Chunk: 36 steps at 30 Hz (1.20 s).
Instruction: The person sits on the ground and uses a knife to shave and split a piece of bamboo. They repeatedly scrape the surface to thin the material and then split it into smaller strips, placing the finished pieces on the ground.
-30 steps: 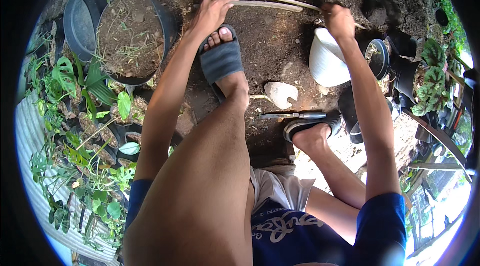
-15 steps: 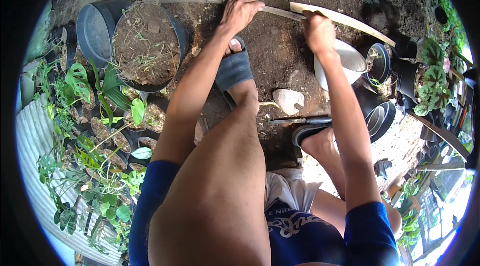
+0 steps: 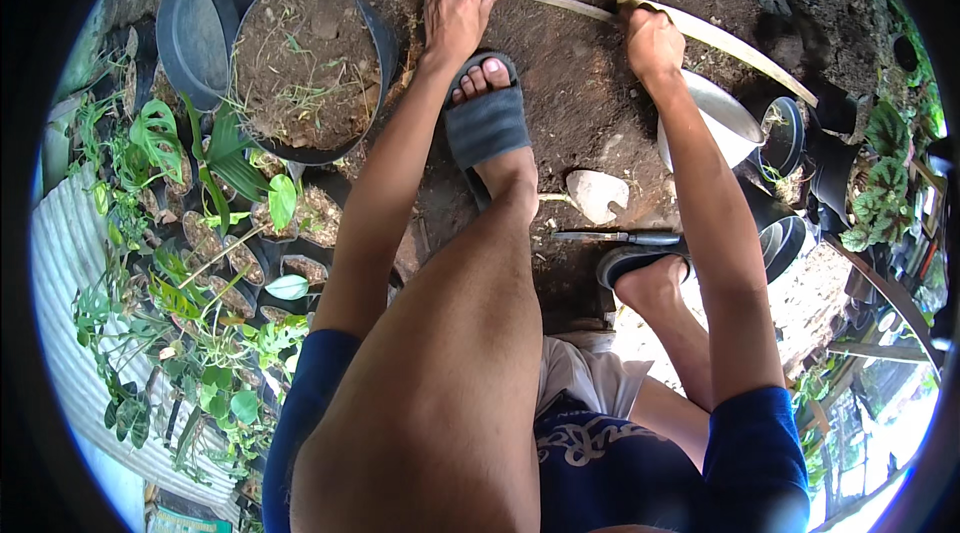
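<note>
A long, thin wooden strip (image 3: 555,1) lies across the soil at the far side. My left hand (image 3: 458,18) rests over its left part, fingers spread and touching it. Farther right, my right hand (image 3: 654,45) is closed in a fist where the thin strip meets a wider pale wooden slat (image 3: 735,43). The fist seems to grip the slat's left end; the fingers hide how the two pieces meet. A knife with a dark handle (image 3: 650,238) lies on the ground, below a small trowel with a pale, notched blade (image 3: 597,195).
A black pot of soil (image 3: 300,73) and an empty dark pot (image 3: 195,43) stand at the left. Beside my right forearm sits a white bucket (image 3: 715,118), with black pots (image 3: 782,138) past it. Potted plants (image 3: 215,263) crowd the left side. My sandalled foot (image 3: 487,123) is between my arms.
My left hand has shifted slightly left along the strip and its fingers have spread. My right hand stays at the slat's end. The whole view has shifted a little.
</note>
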{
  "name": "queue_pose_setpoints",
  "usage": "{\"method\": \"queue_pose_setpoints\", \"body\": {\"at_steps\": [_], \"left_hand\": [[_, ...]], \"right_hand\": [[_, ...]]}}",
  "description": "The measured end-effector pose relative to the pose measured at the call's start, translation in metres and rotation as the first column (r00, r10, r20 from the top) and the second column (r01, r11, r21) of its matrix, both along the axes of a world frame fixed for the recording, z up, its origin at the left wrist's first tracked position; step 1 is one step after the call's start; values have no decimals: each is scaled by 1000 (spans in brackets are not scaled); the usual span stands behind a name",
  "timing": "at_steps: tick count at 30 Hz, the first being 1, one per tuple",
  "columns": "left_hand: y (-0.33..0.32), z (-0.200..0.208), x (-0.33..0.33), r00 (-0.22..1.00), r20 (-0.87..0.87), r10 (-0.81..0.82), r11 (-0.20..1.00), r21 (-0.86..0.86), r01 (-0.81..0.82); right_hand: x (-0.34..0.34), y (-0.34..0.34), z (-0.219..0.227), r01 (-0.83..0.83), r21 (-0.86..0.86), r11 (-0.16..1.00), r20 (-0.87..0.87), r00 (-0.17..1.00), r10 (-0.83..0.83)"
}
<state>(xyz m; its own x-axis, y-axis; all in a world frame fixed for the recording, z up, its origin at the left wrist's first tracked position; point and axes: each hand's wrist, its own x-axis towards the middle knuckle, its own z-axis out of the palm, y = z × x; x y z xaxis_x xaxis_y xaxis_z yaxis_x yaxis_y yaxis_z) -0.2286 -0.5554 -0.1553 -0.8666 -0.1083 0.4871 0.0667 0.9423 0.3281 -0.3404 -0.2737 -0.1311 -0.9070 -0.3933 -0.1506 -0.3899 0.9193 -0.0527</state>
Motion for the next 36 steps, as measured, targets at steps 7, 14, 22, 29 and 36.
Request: {"method": "queue_pose_setpoints", "body": {"at_steps": [7, 14, 22, 29, 36], "left_hand": [[-15, -2, -11, 998, -46, -42, 999, 2, 42], [-13, -5, -14, 998, -61, -28, 999, -16, 27], [-11, -4, -14, 999, -40, -8, 999, -32, 7], [-10, -3, -12, 999, -32, -11, 996, -86, 8], [-9, 2, -15, 998, -32, -55, 996, -74, 53]], "right_hand": [[4, -8, 5, -29, 5, 1000, 13, 1000, 28], [-2, -5, 12, -18, 160, 987, 92, 996, 3], [2, 3, 4, -142, -13, 990, -60, 988, 141], [6, -4, 10, -111, 110, 988, 36, 994, 107], [13, -12, 19, -79, 97, 992, 111, 992, 68]]}}
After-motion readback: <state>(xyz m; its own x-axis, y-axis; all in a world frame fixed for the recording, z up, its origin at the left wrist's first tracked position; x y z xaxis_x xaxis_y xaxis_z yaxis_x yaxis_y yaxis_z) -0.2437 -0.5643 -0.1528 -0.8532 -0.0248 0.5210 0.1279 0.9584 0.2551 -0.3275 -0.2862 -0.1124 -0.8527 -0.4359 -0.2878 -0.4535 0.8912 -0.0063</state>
